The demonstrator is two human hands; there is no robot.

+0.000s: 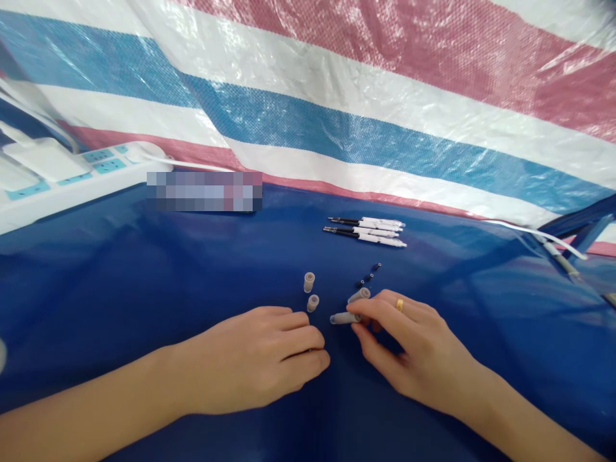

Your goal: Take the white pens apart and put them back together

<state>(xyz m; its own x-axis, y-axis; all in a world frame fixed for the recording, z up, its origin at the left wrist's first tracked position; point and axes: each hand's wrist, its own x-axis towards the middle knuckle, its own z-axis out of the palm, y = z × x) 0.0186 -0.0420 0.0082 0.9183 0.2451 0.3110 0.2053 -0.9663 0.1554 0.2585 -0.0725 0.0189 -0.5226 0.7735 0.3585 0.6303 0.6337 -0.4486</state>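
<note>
Striped woven tarp (366, 83), red, white and blue, draped along the far side. Dark blue plastic sheet (144, 269) across the work surface. White power strip (62, 183) at far left, with white plug adapter (45, 159) in it. White cable (539, 231) at far right. Pixelated patch (205, 191) just right of the strip.

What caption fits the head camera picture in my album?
Left hand rests beside right hand, which touches a frosted tube, with white pens beyond, on blue sheeting.

A deep blue sheet (144, 308) fills the scene, and behind it there's a woven tarp (337, 109) in red, white and blue stripes! Toward the sheet's far edge, white pens (366, 231) with black tips; nearer, frosted grey tubes (308, 282), tiny navy pieces (368, 276), and a flash of a gold ring (399, 305)!
</note>
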